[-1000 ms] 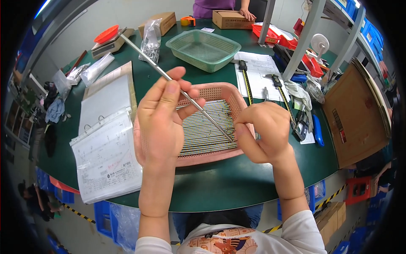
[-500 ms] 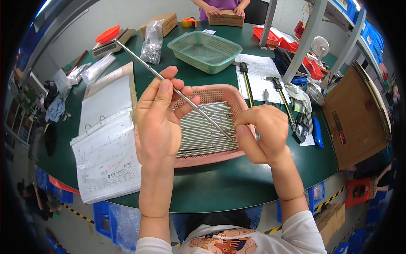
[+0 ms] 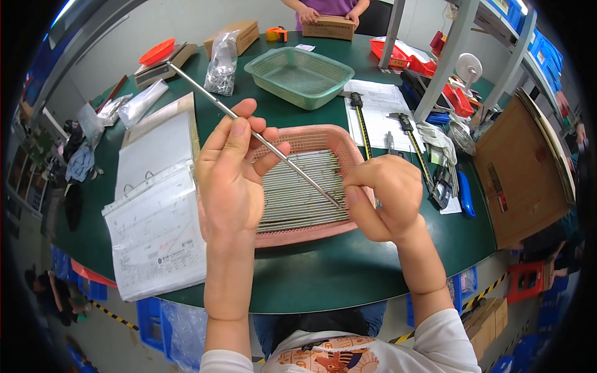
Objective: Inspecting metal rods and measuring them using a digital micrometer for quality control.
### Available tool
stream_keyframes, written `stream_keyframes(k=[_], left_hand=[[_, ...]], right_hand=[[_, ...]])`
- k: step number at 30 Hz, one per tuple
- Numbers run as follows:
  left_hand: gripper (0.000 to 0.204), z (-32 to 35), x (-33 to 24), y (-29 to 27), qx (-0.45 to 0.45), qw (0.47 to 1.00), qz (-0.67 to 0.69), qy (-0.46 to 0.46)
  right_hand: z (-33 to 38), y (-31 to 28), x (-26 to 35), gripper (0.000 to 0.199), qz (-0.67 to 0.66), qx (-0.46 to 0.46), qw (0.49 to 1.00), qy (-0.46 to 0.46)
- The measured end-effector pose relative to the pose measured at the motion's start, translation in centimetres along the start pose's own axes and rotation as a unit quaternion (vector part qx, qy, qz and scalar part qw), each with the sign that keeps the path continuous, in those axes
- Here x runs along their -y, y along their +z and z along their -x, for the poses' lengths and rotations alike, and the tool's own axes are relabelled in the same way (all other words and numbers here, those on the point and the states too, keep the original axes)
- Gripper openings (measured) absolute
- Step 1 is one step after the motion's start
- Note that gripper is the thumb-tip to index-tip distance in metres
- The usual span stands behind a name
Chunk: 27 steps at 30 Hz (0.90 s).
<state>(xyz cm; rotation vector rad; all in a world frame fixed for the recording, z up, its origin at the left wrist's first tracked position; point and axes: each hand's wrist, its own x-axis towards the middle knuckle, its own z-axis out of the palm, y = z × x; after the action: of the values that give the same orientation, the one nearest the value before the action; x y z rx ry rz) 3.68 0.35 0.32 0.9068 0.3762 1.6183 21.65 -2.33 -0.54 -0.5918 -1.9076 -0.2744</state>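
A thin, shiny metal rod [image 3: 202, 91], stepped along its length, slants from upper left down to lower right. My left hand [image 3: 231, 177], palm up, is closed round its middle between thumb and fingers. At the rod's lower end my right hand [image 3: 388, 196] is curled, thumb and forefinger pinched on the tip, which the fingers partly hide. Beneath both hands a pink plastic basket [image 3: 289, 236] holds several similar metal rods [image 3: 298, 186] lying side by side.
A green basket [image 3: 298, 93] stands behind the pink one. An open ring binder [image 3: 155, 236] lies left; calipers [image 3: 359, 118] rest on papers at right. Farther back are a scale with a red tray [image 3: 157, 52] and a bag of small parts [image 3: 222, 68]. Across the table a person handles a carton [image 3: 328, 28].
Very little differs. The view shifts slightly, and both hands keep hold of the rod in nearly the same pose. The person opposite has moved their hands a little on the carton.
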Motion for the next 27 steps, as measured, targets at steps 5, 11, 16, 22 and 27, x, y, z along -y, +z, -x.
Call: stream_keyframes(k=[5,11,16,22,27], left_hand=[[0.029,-0.1,0.4,-0.5,-0.037,0.999,-0.004,0.017],[0.030,-0.8,0.5,-0.9,-0.031,0.999,-0.036,0.009],[0.029,-0.6,0.1,-0.3,-0.069,0.978,-0.156,0.119],[0.011,-1.7,0.3,-1.8,0.130,0.794,-0.574,0.150],[0.016,-1.0,2.0,-3.2,0.336,0.610,-0.713,-0.079]], right_hand=[[0.2,0.2,0.2,0.012,0.039,0.012,0.999,-0.011],[0.6,0.9,-0.2,0.011,0.062,0.075,0.995,0.016],[-0.5,0.4,0.4,0.012,0.064,-0.036,0.997,0.002],[-0.6,-3.3,-0.1,0.014,-0.004,-0.195,0.979,0.064],[0.1,-4.7,-2.8,0.010,-0.115,-0.262,0.944,0.167]])
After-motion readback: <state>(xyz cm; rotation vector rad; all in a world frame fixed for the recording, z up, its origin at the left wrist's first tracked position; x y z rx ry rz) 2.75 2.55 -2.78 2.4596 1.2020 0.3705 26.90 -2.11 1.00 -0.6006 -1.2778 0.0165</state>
